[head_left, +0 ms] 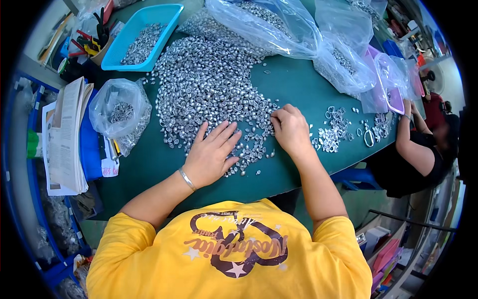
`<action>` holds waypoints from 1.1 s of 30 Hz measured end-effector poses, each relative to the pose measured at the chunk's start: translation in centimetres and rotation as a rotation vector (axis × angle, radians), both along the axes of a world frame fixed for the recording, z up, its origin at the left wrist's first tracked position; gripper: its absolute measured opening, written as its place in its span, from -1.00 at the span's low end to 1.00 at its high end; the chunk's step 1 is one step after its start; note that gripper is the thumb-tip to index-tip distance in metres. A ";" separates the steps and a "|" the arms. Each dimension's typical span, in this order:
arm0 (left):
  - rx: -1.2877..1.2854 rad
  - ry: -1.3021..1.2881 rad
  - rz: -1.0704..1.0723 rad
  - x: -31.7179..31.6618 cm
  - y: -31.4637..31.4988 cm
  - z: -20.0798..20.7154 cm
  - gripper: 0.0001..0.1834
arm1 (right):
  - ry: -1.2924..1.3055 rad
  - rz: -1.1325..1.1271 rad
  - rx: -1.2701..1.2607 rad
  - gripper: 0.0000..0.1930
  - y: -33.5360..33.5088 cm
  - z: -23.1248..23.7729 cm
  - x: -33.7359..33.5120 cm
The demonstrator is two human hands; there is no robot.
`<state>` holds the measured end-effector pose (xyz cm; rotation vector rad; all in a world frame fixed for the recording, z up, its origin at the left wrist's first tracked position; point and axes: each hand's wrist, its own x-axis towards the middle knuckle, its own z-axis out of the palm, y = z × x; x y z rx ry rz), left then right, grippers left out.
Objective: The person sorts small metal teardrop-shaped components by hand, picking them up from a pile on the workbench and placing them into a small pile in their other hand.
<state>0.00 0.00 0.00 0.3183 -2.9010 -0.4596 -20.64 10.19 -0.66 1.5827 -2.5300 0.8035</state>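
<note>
A broad heap of small silver-grey metal pieces (209, 84), many of them cup-shaped or ring-like, covers the middle of the green table (284, 84). My left hand (211, 152) lies palm down on the heap's near edge with its fingers spread. At the heap's right edge, my right hand (290, 130) has thumb and fingers pinched together. Whatever is between those fingertips is hidden or too small to name. Loose pieces (251, 149) are scattered on the table between the two hands.
A turquoise basket (174, 22) and a clear bag (112, 107) of pieces stand left. Large plastic bags (294, 37) lie behind the heap. Silver parts (331, 137) lie to the right, near a purple basket (396, 102) and another person (420, 149). Papers (69, 134) stand far left.
</note>
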 end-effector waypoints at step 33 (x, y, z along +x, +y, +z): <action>0.774 0.353 0.239 -1.1 -0.2 0.6 -0.87 | -0.144 0.025 -0.260 -0.90 -0.3 -0.2 -0.4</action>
